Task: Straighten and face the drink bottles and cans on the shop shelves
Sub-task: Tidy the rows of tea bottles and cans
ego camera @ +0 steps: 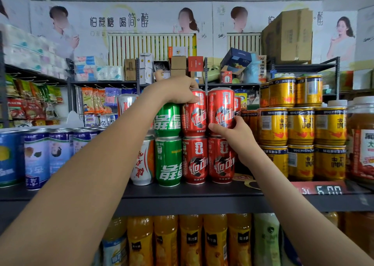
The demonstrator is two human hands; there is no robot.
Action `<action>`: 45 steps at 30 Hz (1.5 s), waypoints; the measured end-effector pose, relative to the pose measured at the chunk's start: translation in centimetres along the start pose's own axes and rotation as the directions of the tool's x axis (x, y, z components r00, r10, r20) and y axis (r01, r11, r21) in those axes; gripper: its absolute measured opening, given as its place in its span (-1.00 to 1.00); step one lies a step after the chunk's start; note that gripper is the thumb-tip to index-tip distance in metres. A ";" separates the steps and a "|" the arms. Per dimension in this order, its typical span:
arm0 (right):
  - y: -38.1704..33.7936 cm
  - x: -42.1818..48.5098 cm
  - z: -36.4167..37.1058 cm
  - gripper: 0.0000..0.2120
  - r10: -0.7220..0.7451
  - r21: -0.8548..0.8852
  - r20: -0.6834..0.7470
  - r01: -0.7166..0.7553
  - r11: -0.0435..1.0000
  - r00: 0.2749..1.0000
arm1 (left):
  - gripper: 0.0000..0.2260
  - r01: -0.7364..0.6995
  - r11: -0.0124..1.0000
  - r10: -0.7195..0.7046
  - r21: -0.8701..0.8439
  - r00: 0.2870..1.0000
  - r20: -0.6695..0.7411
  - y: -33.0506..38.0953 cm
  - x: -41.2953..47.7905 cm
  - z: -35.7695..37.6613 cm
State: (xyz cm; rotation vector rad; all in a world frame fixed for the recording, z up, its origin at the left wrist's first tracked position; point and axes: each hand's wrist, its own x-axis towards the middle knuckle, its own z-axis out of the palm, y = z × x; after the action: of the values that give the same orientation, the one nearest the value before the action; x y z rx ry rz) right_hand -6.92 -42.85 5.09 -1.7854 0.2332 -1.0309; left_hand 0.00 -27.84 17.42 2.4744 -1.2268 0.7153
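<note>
Two hands meet on the upper tier of a can stack. The left hand (174,89) is curled over the top of the first red aluminium can (194,116), thumb pressed on its front, and the palm also covers the rim of the upper green aluminium can (167,121) beside it. The right hand (232,134) grips the second red aluminium can (221,106) low on its body, thumb across the front and fingers round the far side. Both red cans stand upright, touching, on the lower row of red cans (208,160) next to a lower green can (168,161).

The stack sits on a dark grey metal shelf board (182,193) that carries a red price strip (323,190). Stacked gold tins (301,124) stand to the right and blue-and-white tins (40,154) to the left. Orange juice bottles (190,241) fill the shelf below. Behind are hanging snack packets (24,102), tissue packs (95,69), cardboard boxes (289,37) and wall posters (121,21).

The left forearm hides part of a white-and-orange can (142,164). The frame cuts the bottles at the bottom, and all the print reads reversed.
</note>
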 end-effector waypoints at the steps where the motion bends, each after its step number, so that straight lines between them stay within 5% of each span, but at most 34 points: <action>1: 0.0 0.0 0.0 -0.32 0.001 -0.001 -0.001 -0.001 1.000 1.000 | -0.70 0.002 0.999 -0.002 0.035 1.000 -0.003 0.0 0.0 0.1; 12: -0.3 -0.1 -0.2 -0.27 0.008 0.005 0.014 -0.008 1.000 1.000 | -0.69 -0.025 0.993 0.029 0.113 0.999 -0.027 0.0 -0.6 0.5; 22: -0.3 -1.1 0.8 -0.34 -0.093 -0.135 -0.070 0.083 0.987 0.993 | -0.52 0.010 0.978 0.046 0.209 0.965 -0.259 0.3 -2.3 3.2; 26: -0.3 -2.6 0.0 -0.35 -0.282 -0.343 -0.158 0.215 0.914 0.946 | -0.48 0.030 0.994 0.020 0.104 0.894 -0.448 2.1 -3.9 4.8; 32: 1.1 -5.3 -4.2 -0.52 -0.443 -0.492 -0.215 0.296 0.819 0.870 | -0.67 -0.204 0.974 0.085 -0.100 0.734 -0.673 7.1 -6.6 10.5; 36: 2.3 -5.9 -8.4 -0.59 -0.463 -0.554 -0.250 0.267 0.788 0.850 | -0.76 -0.288 0.848 -0.011 -0.445 0.830 -0.558 10.9 -7.1 12.8; 40: 3.1 -6.2 -13.2 -0.62 -0.457 -0.559 -0.304 0.232 0.796 0.836 | -0.60 -0.144 0.784 -0.120 -0.604 0.919 -0.374 14.4 -5.8 14.6; 45: 4.7 -5.2 -18.5 -0.61 -0.452 -0.585 -0.300 0.212 0.783 0.840 | -0.36 0.029 0.683 -0.341 -0.730 0.897 -0.283 17.1 -4.0 16.7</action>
State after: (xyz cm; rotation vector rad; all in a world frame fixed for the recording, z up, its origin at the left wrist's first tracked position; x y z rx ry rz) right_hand -22.28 -54.38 0.56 -2.1240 0.5225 -1.7653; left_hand -10.66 -43.04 1.91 1.6573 -0.8411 0.5105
